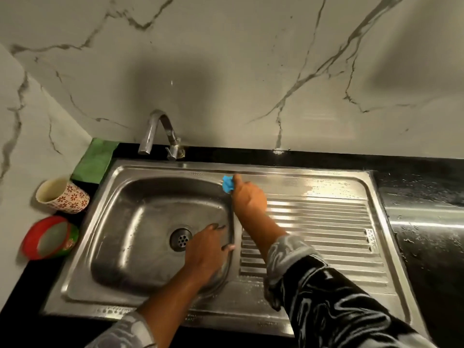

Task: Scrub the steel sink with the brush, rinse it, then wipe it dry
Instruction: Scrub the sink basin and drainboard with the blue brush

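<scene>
The steel sink [130,172] has a deep basin on the left with a round drain [181,239] and a ribbed draining board [321,222] on the right. My right hand [247,194] grips a small blue scrubbing piece [228,184] and holds it against the rim at the basin's back right corner. My left hand [209,249] rests with spread fingers on the basin's right wall, next to the drain. Soapy wet patches lie on the draining board's far side.
A steel tap [157,131] stands behind the basin. A green cloth [96,159] lies at the back left corner. A patterned cup [62,194] and a red-rimmed tub [50,237] sit left of the sink. Wet black counter [421,222] extends right.
</scene>
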